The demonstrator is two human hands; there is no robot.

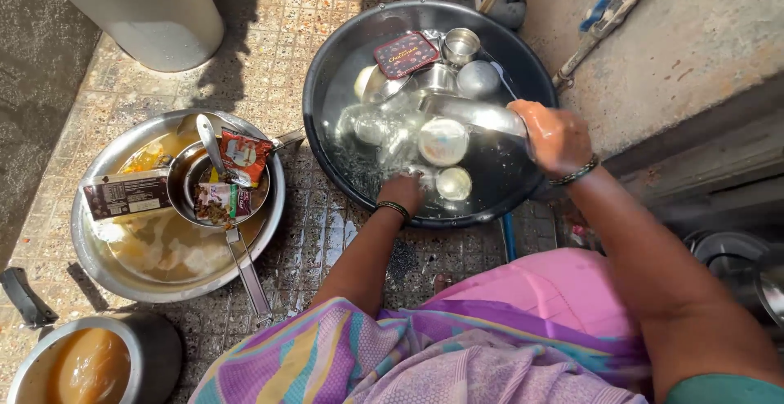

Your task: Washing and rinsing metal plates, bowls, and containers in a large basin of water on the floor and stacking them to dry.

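Left hand: lowered, fingers curled downward, dark beaded bangle at the wrist
Right hand: wet, closed in a fist-like grip, dark bangle at the wrist
Forearms: both bare, extended forward

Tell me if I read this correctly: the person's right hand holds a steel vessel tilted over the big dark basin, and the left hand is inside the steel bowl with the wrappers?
Not quite. In the head view the left hand is in the water of the big dark basin, not in the steel bowl with the wrappers, which sits apart to the side. The rest holds: the right hand holds a steel vessel tilted over that basin.
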